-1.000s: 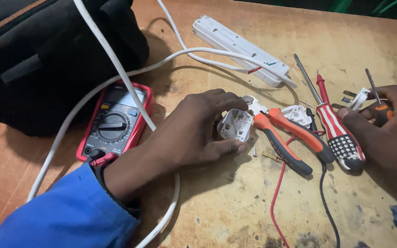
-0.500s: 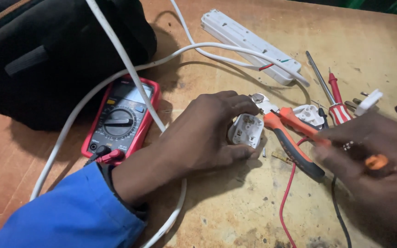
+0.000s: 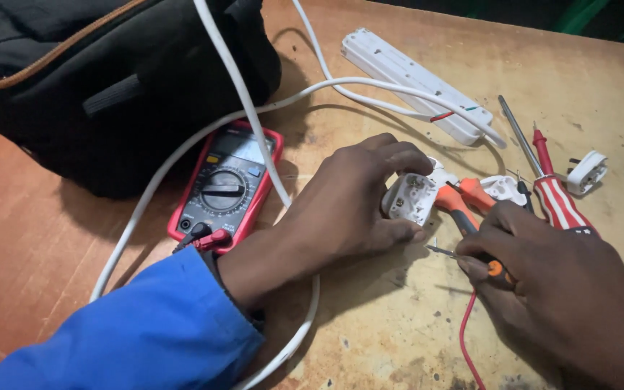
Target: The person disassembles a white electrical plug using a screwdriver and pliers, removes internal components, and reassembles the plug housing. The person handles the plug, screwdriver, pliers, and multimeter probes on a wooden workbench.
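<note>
On the wooden surface [image 3: 586,79]: an opened white plug body [image 3: 409,199] lies near the middle, terminals up.
Left hand [image 3: 348,206]: fingers curl over the plug body and pin it down.
Right hand [image 3: 543,289]: fingers pinch a small screwdriver [image 3: 471,258], its fine tip aimed at the plug body, not yet touching.
Nearby: orange-handled pliers [image 3: 464,206] just beside the plug; red multimeter [image 3: 224,188] and white cable [image 3: 254,123] to the left; power strip [image 3: 417,83] beyond.
Technique: judged from the pose, seat the tip squarely in the terminal screw before turning, with the plug held flat so that it cannot twist.
</note>
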